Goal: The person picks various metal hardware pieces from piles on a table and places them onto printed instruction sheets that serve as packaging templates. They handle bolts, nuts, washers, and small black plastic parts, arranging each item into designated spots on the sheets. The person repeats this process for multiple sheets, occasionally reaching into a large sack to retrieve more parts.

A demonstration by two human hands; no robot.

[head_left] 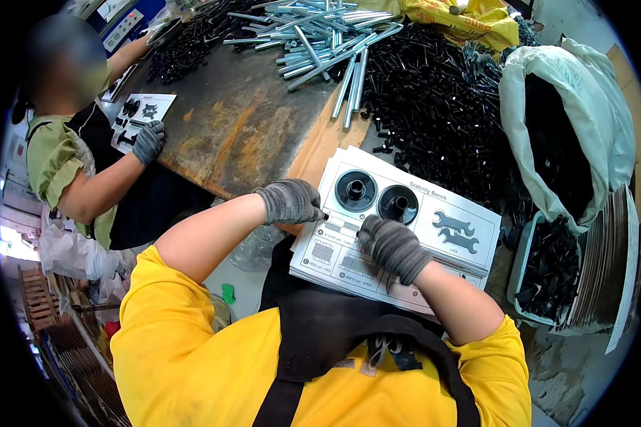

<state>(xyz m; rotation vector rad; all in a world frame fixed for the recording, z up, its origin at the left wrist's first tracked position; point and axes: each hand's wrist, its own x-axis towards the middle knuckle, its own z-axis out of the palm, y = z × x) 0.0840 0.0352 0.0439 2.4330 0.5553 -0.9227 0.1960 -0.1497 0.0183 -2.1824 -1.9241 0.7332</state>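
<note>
My left hand (290,201), in a grey knit glove, pinches at the left edge of a stack of white printed cards (399,158). A small dark piece shows at its fingertips, too small to name. My right hand (394,250), gloved the same, is closed over the middle of the top card, and what its fingertips hold is hidden. A pale bar shape (342,226) spans the space between the hands; whether it is printed or real I cannot tell. Beyond my hands, the card shows two black round discs (355,191) with hubs and two grey wrenches (454,231).
A heap of black bolts (434,107) covers the worktable beyond the cards, with silver metal tubes (320,43) piled behind. At right stand a white sack (612,107) and a bin of black parts (548,274). At left, a co-worker's gloved hand (149,142) holds a similar card.
</note>
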